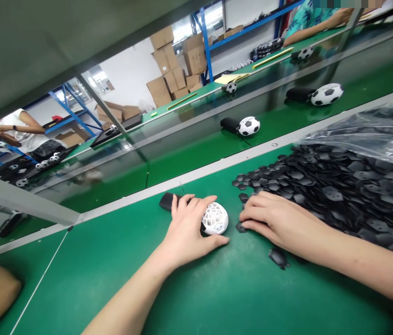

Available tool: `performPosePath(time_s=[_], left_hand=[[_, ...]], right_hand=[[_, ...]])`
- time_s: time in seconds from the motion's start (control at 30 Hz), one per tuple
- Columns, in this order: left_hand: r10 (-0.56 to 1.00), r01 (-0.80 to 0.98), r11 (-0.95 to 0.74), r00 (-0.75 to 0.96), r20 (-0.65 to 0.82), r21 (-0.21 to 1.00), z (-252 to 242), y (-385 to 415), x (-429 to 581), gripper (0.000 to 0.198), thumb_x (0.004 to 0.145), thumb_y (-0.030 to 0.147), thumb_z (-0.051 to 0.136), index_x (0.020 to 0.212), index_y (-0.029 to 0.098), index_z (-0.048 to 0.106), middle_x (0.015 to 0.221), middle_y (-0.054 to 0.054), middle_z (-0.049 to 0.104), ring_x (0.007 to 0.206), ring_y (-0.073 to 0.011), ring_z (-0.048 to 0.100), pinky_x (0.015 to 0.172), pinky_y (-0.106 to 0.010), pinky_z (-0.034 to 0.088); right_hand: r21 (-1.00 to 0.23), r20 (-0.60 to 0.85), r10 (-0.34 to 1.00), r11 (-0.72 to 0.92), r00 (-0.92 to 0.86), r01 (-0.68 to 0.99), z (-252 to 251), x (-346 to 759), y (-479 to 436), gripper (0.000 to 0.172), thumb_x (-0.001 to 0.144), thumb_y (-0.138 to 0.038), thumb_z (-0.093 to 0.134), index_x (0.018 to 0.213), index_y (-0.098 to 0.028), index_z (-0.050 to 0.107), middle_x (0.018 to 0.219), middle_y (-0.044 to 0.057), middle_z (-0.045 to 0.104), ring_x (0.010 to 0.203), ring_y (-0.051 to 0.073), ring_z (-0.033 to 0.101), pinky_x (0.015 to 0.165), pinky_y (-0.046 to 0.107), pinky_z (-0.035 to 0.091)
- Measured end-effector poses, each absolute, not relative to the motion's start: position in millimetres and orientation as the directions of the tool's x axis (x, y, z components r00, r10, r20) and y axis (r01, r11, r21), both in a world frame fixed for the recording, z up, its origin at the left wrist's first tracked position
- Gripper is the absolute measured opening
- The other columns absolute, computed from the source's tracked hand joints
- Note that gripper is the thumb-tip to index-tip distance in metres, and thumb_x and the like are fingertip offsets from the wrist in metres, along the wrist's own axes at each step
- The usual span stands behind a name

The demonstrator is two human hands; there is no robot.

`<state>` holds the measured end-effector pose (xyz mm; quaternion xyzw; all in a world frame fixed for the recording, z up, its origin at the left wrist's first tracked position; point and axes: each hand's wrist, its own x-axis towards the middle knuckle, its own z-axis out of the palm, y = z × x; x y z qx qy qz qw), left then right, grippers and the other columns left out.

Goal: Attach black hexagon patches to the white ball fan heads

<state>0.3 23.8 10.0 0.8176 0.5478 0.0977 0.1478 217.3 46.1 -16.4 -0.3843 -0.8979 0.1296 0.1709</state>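
Cupping the light, brittle-looking lattice ball, our left hand wraps it loosely; our right hand fingers pinch a thin black piece mid-counter.

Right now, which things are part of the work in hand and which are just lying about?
In hand:
left hand on the white lattice ball with its black handle
right hand at the black patches

Lying about:
finished balls on the belt
cardboard boxes
loose patch

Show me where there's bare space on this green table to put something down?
Bare green mat lies between the two forearms, and left of the left hand. Crowded: the black pieces piled beyond the right hand, and the white shell.
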Motion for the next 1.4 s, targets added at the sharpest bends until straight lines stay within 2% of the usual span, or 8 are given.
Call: performPosePath(time_s=[0.17,0.3,0.37,0.53,0.63,0.8,1.07,1.4], left_hand=[[0.929,0.869,-0.366,0.364,0.070,0.333,3,20,10,0.068,0.061,0.044,0.072,0.120,0.029,0.042,0.116,-0.001,0.054,0.119,-0.0296,0.033,0.106,-0.059,0.003],[0.924,0.863,-0.380,0.372,0.092,0.332,1,19,11,0.068,0.060,0.042,0.073,0.119,0.029,0.042,0.115,0.000,0.054,0.118,-0.0297,0.033,0.106,-0.059,0.004],[0.923,0.862,-0.383,0.371,0.101,0.333,1,19,11,0.067,0.060,0.042,0.073,0.119,0.029,0.043,0.115,0.000,0.054,0.118,-0.0299,0.033,0.106,-0.059,0.004],[0.925,0.864,-0.377,0.365,0.103,0.332,1,21,10,0.066,0.061,0.044,0.072,0.118,0.029,0.043,0.113,-0.001,0.055,0.117,-0.0308,0.034,0.105,-0.060,0.004],[0.925,0.867,-0.379,0.365,0.104,0.323,1,20,11,0.067,0.060,0.045,0.072,0.118,0.029,0.043,0.115,-0.001,0.054,0.118,-0.0303,0.033,0.105,-0.059,0.005],[0.931,0.880,-0.363,0.349,0.103,0.306,0,19,14,0.066,0.062,0.047,0.070,0.119,0.028,0.042,0.117,0.000,0.053,0.117,-0.0294,0.033,0.106,-0.058,0.005],[0.927,0.897,-0.371,0.344,0.148,0.238,-1,15,16,0.067,0.065,0.054,0.067,0.118,0.021,0.043,0.111,-0.004,0.055,0.106,-0.0267,0.041,0.104,-0.051,0.017],[0.919,0.887,-0.386,0.346,0.188,0.253,-1,18,17,0.070,0.062,0.056,0.068,0.118,0.022,0.043,0.108,-0.004,0.056,0.104,-0.0269,0.042,0.102,-0.053,0.021]], right_hand=[[-0.492,0.292,0.770,0.630,-0.568,0.601,-17,219,45,0.018,0.087,-0.019,0.045,0.097,-0.021,0.061,0.084,0.003,0.062,0.080,0.021,0.056,0.069,0.033,0.044],[-0.695,0.225,0.828,0.505,-0.513,0.511,-14,217,42,0.014,0.089,-0.026,0.045,0.082,-0.023,0.058,0.074,-0.003,0.062,0.065,0.013,0.057,0.060,0.024,0.043],[-0.749,0.199,0.835,0.467,-0.513,0.470,-14,215,42,0.009,0.087,-0.025,0.050,0.085,-0.022,0.058,0.074,-0.003,0.063,0.064,0.012,0.058,0.060,0.022,0.043],[-0.677,0.352,0.748,0.619,-0.563,0.399,-18,215,41,0.016,0.088,-0.022,0.047,0.092,-0.021,0.062,0.085,0.003,0.060,0.081,0.016,0.057,0.071,0.026,0.045],[-0.638,0.403,0.714,0.668,-0.572,0.384,-17,214,39,0.019,0.089,-0.024,0.046,0.092,-0.020,0.064,0.084,0.004,0.057,0.080,0.016,0.056,0.070,0.026,0.045],[-0.684,0.375,0.727,0.635,-0.575,0.358,-15,212,35,0.022,0.090,-0.021,0.042,0.104,-0.022,0.060,0.088,0.003,0.059,0.081,0.015,0.057,0.071,0.025,0.047],[-0.698,0.387,0.715,0.640,-0.582,0.322,-14,209,32,0.016,0.088,-0.021,0.046,0.090,-0.020,0.062,0.085,0.003,0.060,0.078,0.014,0.058,0.070,0.024,0.046],[-0.775,0.290,0.777,0.533,-0.558,0.339,-13,206,28,0.009,0.085,-0.023,0.050,0.081,-0.020,0.056,0.078,0.001,0.060,0.067,0.014,0.056,0.062,0.025,0.045]])
